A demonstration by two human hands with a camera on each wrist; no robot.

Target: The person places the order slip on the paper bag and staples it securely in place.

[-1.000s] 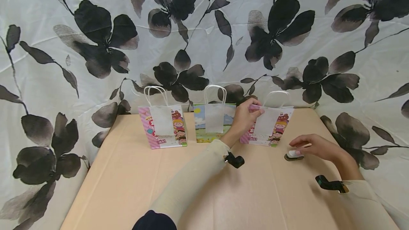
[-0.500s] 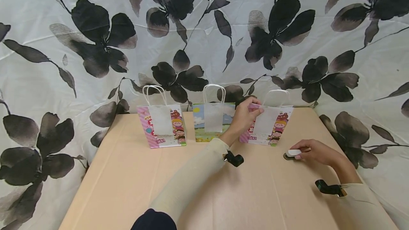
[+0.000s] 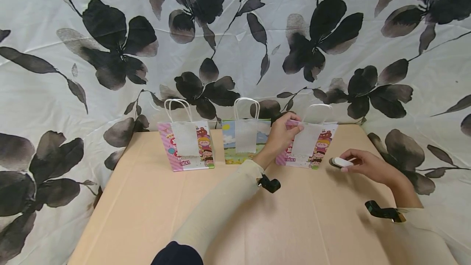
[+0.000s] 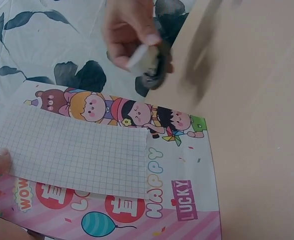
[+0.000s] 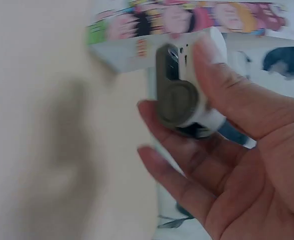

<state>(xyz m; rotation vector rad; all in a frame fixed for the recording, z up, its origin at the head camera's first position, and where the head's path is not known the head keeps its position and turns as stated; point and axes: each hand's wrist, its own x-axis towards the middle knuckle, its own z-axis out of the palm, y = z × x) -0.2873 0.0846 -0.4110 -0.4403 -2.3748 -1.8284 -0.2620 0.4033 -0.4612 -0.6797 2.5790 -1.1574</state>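
My left hand [image 3: 282,136] pinches the top left corner of the right-hand paper gift bag [image 3: 324,150], which has pink stripes and cartoon figures. Its thumb lies on the edge of a squared paper slip [image 4: 81,150] on the bag's front. Between thumb and fingers, my right hand [image 3: 371,169] grips a small white and grey-green stapler [image 5: 179,102], raised just right of that bag. In the left wrist view, the stapler [image 4: 154,65] is tilted and a little blurred beyond the bag's printed side.
Two more gift bags stand in the row: a pink striped one [image 3: 169,146] at the left and a sky-and-meadow one [image 3: 229,144] in the middle. Both bear white paper slips. Behind the table [image 3: 220,212] hangs a floral cloth [image 3: 265,60].
My right hand has closed round the stapler and lifted it off the table, turning it towards the right-hand bag. The left hand stays on the bag.
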